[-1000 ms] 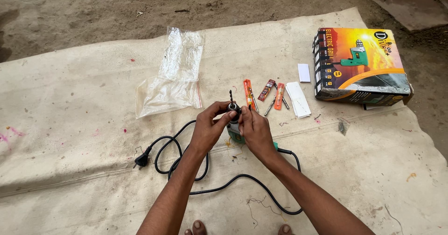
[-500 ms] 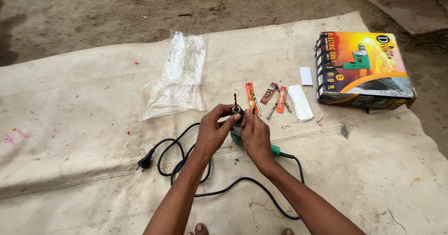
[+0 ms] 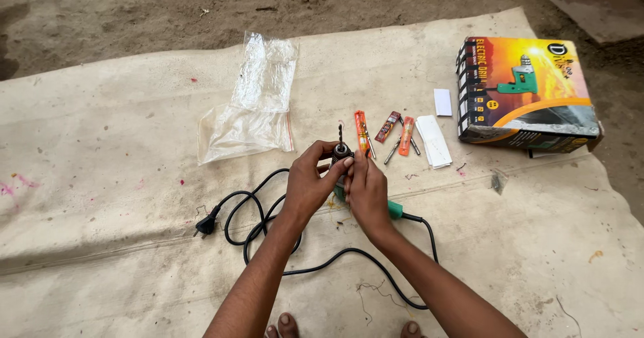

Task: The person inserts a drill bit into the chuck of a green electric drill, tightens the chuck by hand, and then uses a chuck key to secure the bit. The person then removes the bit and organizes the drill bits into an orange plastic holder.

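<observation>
A small green electric drill [image 3: 394, 209] is held over a beige cloth, its dark chuck [image 3: 341, 153] pointing up with a thin drill bit [image 3: 340, 133] standing in it. My left hand [image 3: 308, 184] grips the chuck from the left, fingers wrapped around it. My right hand [image 3: 365, 187] holds the drill body just below, fingertips touching the chuck. The drill's black cord [image 3: 268, 220] loops on the cloth to a plug [image 3: 204, 225] at the left.
A colourful drill box [image 3: 526, 93] lies at the right. Orange and red bit packets [image 3: 362, 133], loose bits [image 3: 393, 150] and white paper slips [image 3: 433, 140] lie just beyond my hands. A clear plastic bag [image 3: 251, 106] lies further left. Bare dirt surrounds the cloth [image 3: 100, 143]. My toes [image 3: 285, 324] show at the bottom.
Both hands stay on the drill chuck with only slight finger shifts. The view has drifted a little; nothing on the cloth has moved.
</observation>
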